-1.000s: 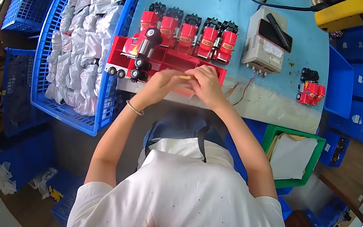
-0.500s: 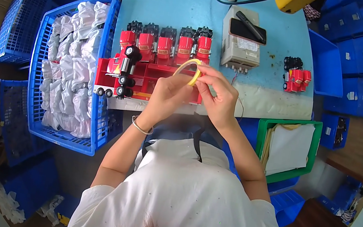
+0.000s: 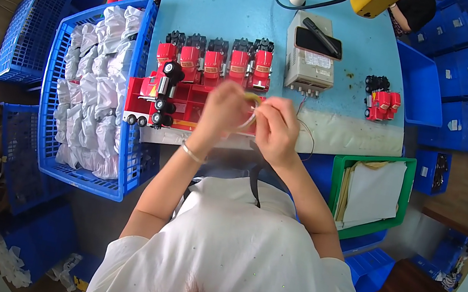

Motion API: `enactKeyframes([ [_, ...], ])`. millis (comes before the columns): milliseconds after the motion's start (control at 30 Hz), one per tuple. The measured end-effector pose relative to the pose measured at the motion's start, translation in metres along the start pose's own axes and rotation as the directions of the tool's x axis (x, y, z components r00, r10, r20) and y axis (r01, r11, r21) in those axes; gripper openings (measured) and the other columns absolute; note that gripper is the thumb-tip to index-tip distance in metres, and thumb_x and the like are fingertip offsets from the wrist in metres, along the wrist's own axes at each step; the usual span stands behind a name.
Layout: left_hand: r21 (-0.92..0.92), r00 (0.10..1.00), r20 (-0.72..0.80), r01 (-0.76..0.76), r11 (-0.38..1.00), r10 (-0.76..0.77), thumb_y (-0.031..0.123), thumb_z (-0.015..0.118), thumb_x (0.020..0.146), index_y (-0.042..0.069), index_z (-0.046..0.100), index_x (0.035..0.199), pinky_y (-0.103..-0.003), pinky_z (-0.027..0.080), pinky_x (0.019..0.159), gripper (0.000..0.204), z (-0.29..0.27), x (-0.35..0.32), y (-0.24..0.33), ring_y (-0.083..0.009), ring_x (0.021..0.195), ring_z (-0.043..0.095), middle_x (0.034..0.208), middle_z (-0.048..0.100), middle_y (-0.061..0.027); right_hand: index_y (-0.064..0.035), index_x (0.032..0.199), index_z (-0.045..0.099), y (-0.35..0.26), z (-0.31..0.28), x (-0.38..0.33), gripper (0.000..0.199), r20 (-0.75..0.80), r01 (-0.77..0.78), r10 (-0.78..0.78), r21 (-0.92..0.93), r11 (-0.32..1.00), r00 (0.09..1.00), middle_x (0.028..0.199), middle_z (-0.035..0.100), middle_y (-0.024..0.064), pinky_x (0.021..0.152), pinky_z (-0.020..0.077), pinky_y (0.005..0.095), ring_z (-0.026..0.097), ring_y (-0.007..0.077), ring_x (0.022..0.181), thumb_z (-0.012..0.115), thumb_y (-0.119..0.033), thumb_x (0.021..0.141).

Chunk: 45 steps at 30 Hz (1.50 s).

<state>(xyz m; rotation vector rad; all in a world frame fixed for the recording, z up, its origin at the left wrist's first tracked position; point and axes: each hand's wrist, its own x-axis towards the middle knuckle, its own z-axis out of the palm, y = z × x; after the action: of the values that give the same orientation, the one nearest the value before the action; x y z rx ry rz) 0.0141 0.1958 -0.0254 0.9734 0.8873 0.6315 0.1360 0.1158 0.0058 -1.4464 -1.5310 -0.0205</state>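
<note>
Both hands raised above red toy trailer (image 3: 190,110) — left hand (image 3: 224,110) and right hand (image 3: 274,129) pinching yellowish tape roll (image 3: 251,108) between fingertips. Best kept taut, steady — peeling slowly.

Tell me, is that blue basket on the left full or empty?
Full. The blue basket is packed nearly to its rim with white bagged bundles from its far end to its near end.
</note>
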Motion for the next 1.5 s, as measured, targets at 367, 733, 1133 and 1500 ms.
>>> enactKeyframes([
  [367,0.984,0.987,0.163,-0.162,0.075,-0.012,0.014,0.062,0.08,0.003,0.049,0.11,-0.038,0.047,0.058,0.034,-0.095,0.028,-0.101,-0.0271,0.06,0.056,0.073,0.057,-0.0129,-0.0005,0.08,0.055,0.009,0.008,-0.004,0.008,-0.026,-0.208,0.222,0.251,0.945,0.975,0.085,0.054,0.0091,0.072,0.042,0.027,0.052,0.0193,0.077,0.062,-0.003,0.08],
  [733,0.944,0.706,-0.329,0.23,0.237,0.627,0.01,0.068,0.07,0.002,0.05,0.106,-0.04,0.047,0.072,0.041,-0.184,-0.02,-0.084,-0.0338,0.082,0.058,0.1,0.056,-0.0203,-0.002,0.078,0.054,0.013,0.063,-0.018,0.011,0.267,-0.289,0.205,0.328,0.899,0.942,0.095,0.053,0.0094,0.074,0.0422,0.028,0.053,0.0202,0.086,0.065,-0.003,0.077],
  [1133,0.124,0.994,0.07,-0.091,0.988,0.082,0.0,0.06,0.08,0.001,0.051,0.106,-0.022,0.045,0.058,0.028,-0.033,-0.055,0.014,-0.0082,0.068,0.055,0.08,0.057,-0.0011,-0.0066,0.076,0.056,-0.013,0.025,0.02,0.012,0.031,-0.102,0.104,-0.056,0.993,0.994,0.11,0.049,0.0103,0.088,0.0355,0.0399,0.044,0.0316,0.103,0.067,-0.004,0.073],
  [1500,0.313,0.821,0.569,-0.269,0.911,0.047,-0.001,0.061,0.079,0.001,0.043,0.112,-0.022,0.044,0.064,0.037,0.074,-0.063,-0.021,-0.0076,0.074,0.053,0.088,0.056,-0.0033,-0.0072,0.101,0.057,0.0,-0.087,-0.057,0.039,-0.324,-0.356,0.228,-0.422,0.834,0.918,0.121,0.045,0.0173,0.095,0.031,0.047,0.042,0.0353,0.109,0.074,-0.013,0.066],
])
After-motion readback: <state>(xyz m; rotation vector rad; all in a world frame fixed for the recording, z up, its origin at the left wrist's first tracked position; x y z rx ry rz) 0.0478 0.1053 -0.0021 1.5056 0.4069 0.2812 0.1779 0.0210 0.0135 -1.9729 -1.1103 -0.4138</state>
